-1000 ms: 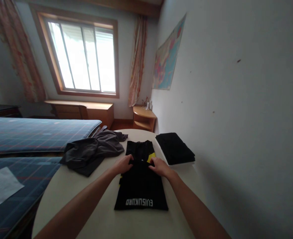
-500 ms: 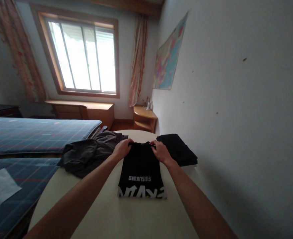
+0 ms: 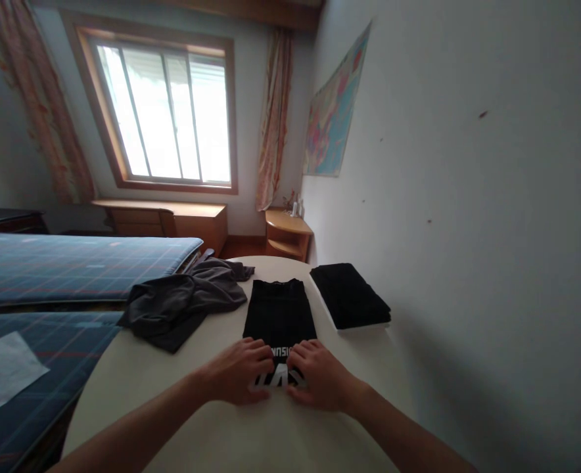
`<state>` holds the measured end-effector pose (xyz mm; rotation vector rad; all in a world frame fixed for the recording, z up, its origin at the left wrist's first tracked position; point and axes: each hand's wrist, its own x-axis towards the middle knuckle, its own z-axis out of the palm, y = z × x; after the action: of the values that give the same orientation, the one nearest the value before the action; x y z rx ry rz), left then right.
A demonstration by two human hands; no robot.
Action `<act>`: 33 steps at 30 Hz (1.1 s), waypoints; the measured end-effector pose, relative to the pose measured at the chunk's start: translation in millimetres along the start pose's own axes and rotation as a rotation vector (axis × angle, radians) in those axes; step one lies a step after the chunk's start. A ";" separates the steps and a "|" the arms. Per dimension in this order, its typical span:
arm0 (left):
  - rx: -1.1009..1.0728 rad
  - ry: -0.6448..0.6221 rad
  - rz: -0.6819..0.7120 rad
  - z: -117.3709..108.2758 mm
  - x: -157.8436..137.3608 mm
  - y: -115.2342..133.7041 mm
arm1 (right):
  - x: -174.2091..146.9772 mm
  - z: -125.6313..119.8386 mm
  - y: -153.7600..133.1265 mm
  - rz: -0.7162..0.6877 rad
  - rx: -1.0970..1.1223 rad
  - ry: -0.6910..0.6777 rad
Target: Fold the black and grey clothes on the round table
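Observation:
A folded black T-shirt (image 3: 280, 305) with white lettering lies flat on the pale round table (image 3: 221, 427), its collar at the far end. My left hand (image 3: 244, 371) is at the near left corner, fingers curled over the print and thumb by the front edge. On the near right corner, my right hand (image 3: 317, 374) grips in the same way, thumb at the edge. Both hands cover part of the lettering. To the right is a stack of folded black clothes (image 3: 349, 295) on something white. A crumpled dark grey garment (image 3: 182, 299) lies at the left.
Plaid mattresses (image 3: 83, 263) stand along the left, one with a white paper (image 3: 7, 371) on it. A white wall (image 3: 492, 263) runs close on the right. Beyond the table are a wooden corner shelf (image 3: 288, 223) and a low desk (image 3: 192, 210) under the window.
Both hands have left the collar end and come toward me to the shirt's near edge. The shirt, the stack and the grey garment lie about where they were.

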<state>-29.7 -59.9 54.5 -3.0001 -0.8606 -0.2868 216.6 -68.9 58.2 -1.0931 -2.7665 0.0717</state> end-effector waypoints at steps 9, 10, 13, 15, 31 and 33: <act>0.207 0.039 -0.066 27.6 -15.6 11.6 | -12.4 14.4 -9.9 -0.039 -0.265 -0.073; 0.178 0.038 -0.083 24.8 -17.1 13.9 | -14.1 11.8 -12.6 -0.042 -0.265 -0.082; -0.020 0.004 -0.146 10.2 -25.9 27.2 | -24.7 0.2 -26.6 -0.089 -0.173 -0.131; -0.218 -0.072 -0.204 -0.6 -34.8 39.8 | -35.1 -3.0 -38.3 -0.141 -0.081 -0.185; -0.361 0.186 -0.505 2.7 -3.8 -8.0 | -25.7 -24.3 3.3 0.310 0.175 0.049; -0.306 0.145 -0.546 7.9 0.9 -22.2 | -15.9 -17.9 22.6 0.364 0.180 0.099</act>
<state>-39.3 -40.1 46.0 -2.8756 -1.7461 -0.6850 246.3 -63.5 71.3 -1.4880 -2.3894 0.2958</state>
